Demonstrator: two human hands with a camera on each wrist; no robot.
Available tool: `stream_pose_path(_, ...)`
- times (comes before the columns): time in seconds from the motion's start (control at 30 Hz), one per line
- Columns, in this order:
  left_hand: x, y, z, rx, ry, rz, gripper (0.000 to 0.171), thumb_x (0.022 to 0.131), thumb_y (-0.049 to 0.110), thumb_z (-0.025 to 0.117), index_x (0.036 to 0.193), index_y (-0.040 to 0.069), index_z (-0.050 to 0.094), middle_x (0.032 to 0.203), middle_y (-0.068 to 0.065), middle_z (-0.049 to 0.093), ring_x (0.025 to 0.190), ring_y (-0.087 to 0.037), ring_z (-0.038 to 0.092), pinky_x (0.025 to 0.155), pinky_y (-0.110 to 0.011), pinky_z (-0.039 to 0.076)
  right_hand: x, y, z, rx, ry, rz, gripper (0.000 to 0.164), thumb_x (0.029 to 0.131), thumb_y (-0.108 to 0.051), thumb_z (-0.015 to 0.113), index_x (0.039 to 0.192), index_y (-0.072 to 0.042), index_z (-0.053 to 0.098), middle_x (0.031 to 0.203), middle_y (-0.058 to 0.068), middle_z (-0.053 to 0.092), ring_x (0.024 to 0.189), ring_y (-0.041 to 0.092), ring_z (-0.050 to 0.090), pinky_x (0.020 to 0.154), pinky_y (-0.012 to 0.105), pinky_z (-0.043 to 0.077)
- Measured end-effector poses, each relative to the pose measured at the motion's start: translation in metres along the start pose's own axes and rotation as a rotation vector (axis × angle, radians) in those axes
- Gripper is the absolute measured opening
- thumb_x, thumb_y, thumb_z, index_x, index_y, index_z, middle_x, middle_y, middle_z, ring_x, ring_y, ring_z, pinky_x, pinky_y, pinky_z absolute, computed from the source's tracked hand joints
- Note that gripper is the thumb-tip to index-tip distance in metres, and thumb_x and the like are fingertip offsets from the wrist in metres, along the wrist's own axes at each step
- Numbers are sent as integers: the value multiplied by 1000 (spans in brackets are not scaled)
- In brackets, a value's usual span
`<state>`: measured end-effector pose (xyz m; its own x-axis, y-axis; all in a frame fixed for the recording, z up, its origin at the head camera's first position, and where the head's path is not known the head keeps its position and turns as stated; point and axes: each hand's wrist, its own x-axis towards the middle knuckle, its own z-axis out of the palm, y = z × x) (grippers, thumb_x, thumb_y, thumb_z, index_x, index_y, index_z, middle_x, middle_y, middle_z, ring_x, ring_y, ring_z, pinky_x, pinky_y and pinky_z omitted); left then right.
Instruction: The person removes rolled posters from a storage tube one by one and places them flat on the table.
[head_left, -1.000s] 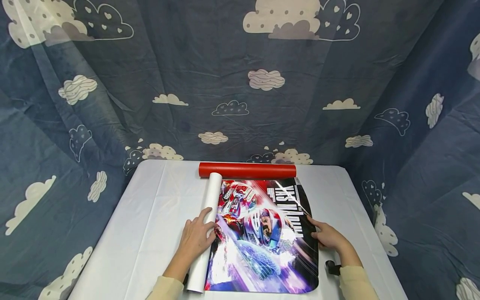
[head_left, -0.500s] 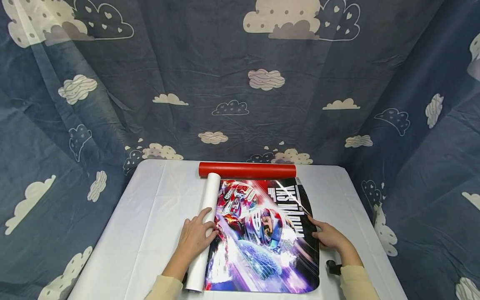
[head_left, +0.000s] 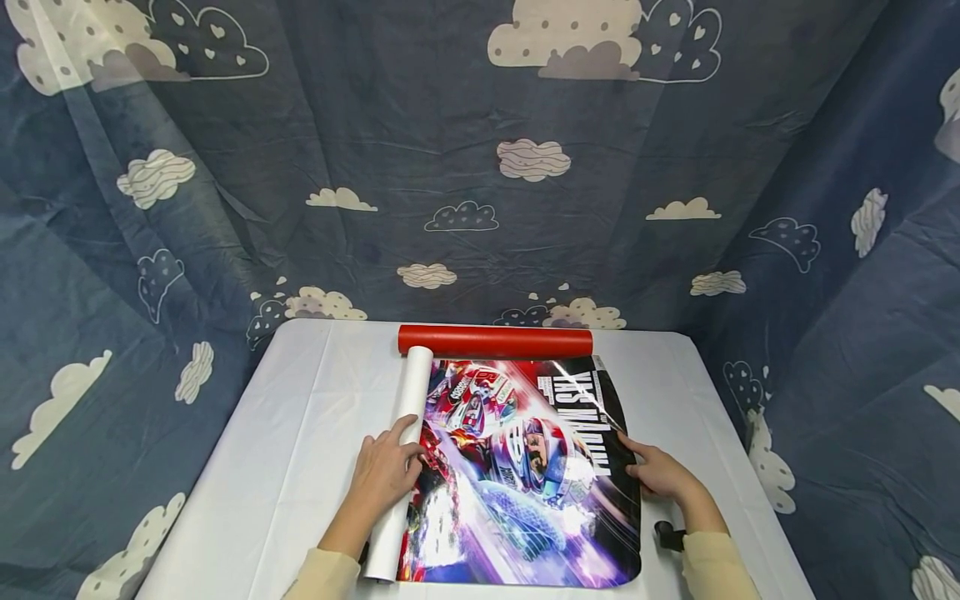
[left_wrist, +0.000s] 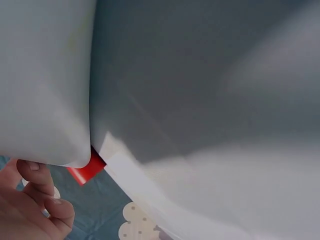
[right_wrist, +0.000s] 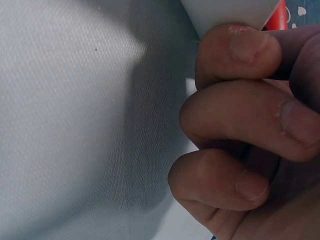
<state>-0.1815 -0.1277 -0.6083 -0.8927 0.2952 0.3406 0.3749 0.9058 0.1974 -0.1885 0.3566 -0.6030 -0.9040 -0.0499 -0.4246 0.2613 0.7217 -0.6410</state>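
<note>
A glossy poster (head_left: pixel 517 508) with a racing print lies partly unrolled on the table. Its left part is still a white roll (head_left: pixel 388 537), running from front to back. My left hand (head_left: pixel 381 473) holds this roll near its middle, index finger along the top and thumb at the printed side. Bent fingers (left_wrist: pixel 37 172) show below the pale roll in the left wrist view. My right hand (head_left: pixel 662 473) pinches the poster's right edge, which lifts and bends a little there. In the right wrist view several curled fingers (right_wrist: pixel 240 115) sit close to the sheet's corner.
A red tube (head_left: pixel 495 341) lies crosswise at the back edge of the white table (head_left: pixel 300 400), right behind the poster. A dark curtain (head_left: pixel 450 242) with cloud prints hangs behind and at both sides. A black wrist mount (head_left: pixel 669 536) shows at the right sleeve.
The roll has moved left with my left hand, and more of the print shows. My right hand stays at the poster's right edge, shifting only slightly right.
</note>
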Motion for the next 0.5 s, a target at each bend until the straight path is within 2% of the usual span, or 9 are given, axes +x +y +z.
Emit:
stream_pose_path(0.1, -1, -1, -2, -15, -28, -34, 4, 89, 28, 79, 90, 25, 81, 152, -7, 61, 82, -23, 66, 66, -30, 26, 1, 1, 0, -4, 1, 2, 69, 99, -3, 59, 164, -6, 34, 122, 39, 61, 48, 12, 46, 52, 29, 45)
stream_pose_path(0.2, -2, -3, -1, -19, -70, -69, 18, 87, 41, 84, 90, 26, 76, 155, -8, 57, 87, -24, 67, 68, -31, 29, 1, 2, 0, -6, 1, 5, 69, 99, -3, 59, 164, -6, 34, 121, 38, 62, 47, 12, 47, 52, 28, 45)
stream_pose_path(0.27, -3, -4, -2, -25, -87, -88, 24, 83, 45, 87, 90, 26, 74, 156, -9, 54, 90, -25, 67, 68, -32, 30, 2, 3, 0, -6, 0, 5, 69, 99, -3, 58, 164, -6, 34, 121, 38, 62, 47, 11, 47, 52, 28, 45)
stream_pose_path(0.5, -5, -12, 0, -18, -68, -83, 17, 81, 31, 86, 93, 26, 74, 156, -11, 54, 86, -27, 67, 67, -32, 29, 4, 5, 1, 7, 0, 10, 70, 98, -2, 58, 164, -7, 34, 117, 36, 65, 47, 11, 46, 51, 27, 45)
